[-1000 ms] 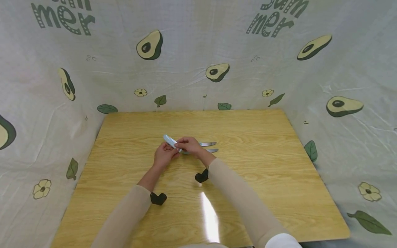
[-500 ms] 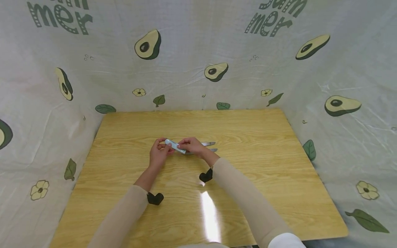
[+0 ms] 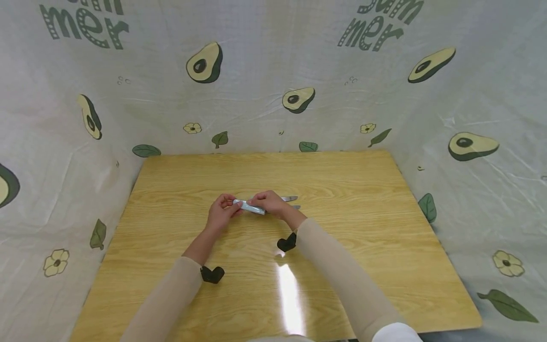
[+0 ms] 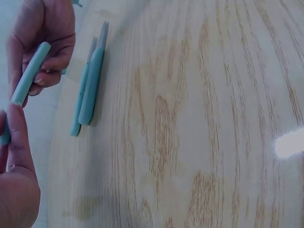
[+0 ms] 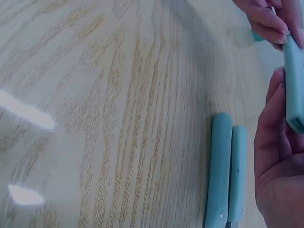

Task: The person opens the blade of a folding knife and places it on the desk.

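A light teal folding knife (image 3: 251, 208), folded up with no blade showing, is held between the two hands above the far middle of the table. My left hand (image 3: 220, 213) pinches its left end between thumb and fingers. Toward the other end, my right hand (image 3: 271, 203) grips it from above. A slot shows in the knife's near end (image 5: 295, 124) in the right wrist view. Beneath the hands, two more teal knives lie side by side, a thicker one (image 4: 92, 85) and a slimmer one (image 4: 80, 99). Their blades (image 3: 289, 198) are out and point right.
The wooden table (image 3: 363, 247) carries a bright light reflection (image 3: 290, 299) near its front edge. An avocado-printed curtain (image 3: 256, 61) encloses the back and both sides.
The held folding knife has turned from a steep slant to nearly level and shifted slightly right. The left hand's grip has moved along it. The two lying knives stay put.
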Demonstrator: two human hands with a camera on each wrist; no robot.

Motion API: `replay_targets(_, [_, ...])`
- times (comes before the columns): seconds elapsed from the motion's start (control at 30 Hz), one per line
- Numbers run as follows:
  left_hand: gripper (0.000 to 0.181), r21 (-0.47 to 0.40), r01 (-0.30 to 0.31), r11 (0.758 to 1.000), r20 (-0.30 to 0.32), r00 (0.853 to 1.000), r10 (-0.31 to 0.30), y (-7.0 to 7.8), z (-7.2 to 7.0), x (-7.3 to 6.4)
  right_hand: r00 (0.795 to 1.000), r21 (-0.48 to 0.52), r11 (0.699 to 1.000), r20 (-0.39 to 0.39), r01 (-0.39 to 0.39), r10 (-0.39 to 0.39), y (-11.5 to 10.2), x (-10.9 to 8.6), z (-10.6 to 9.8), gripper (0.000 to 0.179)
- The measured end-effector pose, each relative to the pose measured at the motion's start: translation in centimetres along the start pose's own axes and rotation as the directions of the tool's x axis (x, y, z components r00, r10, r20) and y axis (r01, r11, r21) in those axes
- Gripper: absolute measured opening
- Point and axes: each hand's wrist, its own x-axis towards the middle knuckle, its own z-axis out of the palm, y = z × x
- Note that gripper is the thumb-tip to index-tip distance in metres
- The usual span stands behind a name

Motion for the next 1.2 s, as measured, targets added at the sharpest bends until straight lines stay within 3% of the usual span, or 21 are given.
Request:
replay_targets(0.17, [0.023, 0.025, 0.050, 0.998, 0.054, 0.997, -0.052, 0.0, -0.1, -0.1, 0.998, -0.105, 0.993, -0.021, 0.048, -0.051, 0.3, -0.6, -0.4, 0.022])
replay_targets(0.3, [0.028, 0.039, 0.093, 0.995, 0.095, 0.991, -0.096, 0.0, 0.0, -0.2, 0.996, -0.131, 0.990, -0.057, 0.054, -0.062, 0.5, -1.0, -0.3, 0.024])
replay_targets(0.63, [0.029, 0.031, 0.115, 0.993, 0.084, 0.990, -0.117, 0.0, 0.2, 0.0, 0.978, -0.042, 0.997, -0.197, 0.063, -0.070, 0.5, -1.5, 0.3, 0.024])
replay_targets(0.73, [0.028, 0.018, 0.108, 0.994, 0.101, 0.989, -0.109, -0.1, 0.2, 0.0, 0.976, -0.020, 0.998, -0.207, 0.066, -0.069, 0.6, -1.5, 0.1, 0.024])
replay_targets(0.83, [0.028, 0.013, 0.106, 0.994, 0.134, 0.985, -0.107, -0.1, 0.1, -0.1, 0.986, -0.026, 0.998, -0.157, 0.058, -0.061, 0.7, -1.4, -0.4, 0.025])
replay_targets(0.93, [0.026, 0.049, 0.107, 0.993, 0.183, 0.976, -0.114, -0.1, -0.2, -0.4, 0.995, -0.100, 0.993, -0.071, 0.067, -0.075, 0.5, -1.5, -1.0, 0.027])
replay_targets(1.07, [0.023, 0.132, 0.091, 0.987, 0.286, 0.950, -0.126, 0.1, -0.4, -0.6, 0.992, -0.212, 0.969, 0.048, 0.124, -0.116, -0.1, -1.4, -1.4, 0.028])
replay_targets(1.2, [0.023, 0.176, 0.069, 0.982, 0.350, 0.928, -0.128, 0.2, -0.3, -0.6, 0.982, -0.224, 0.961, 0.129, 0.162, -0.135, -0.5, -1.5, -1.4, 0.027])
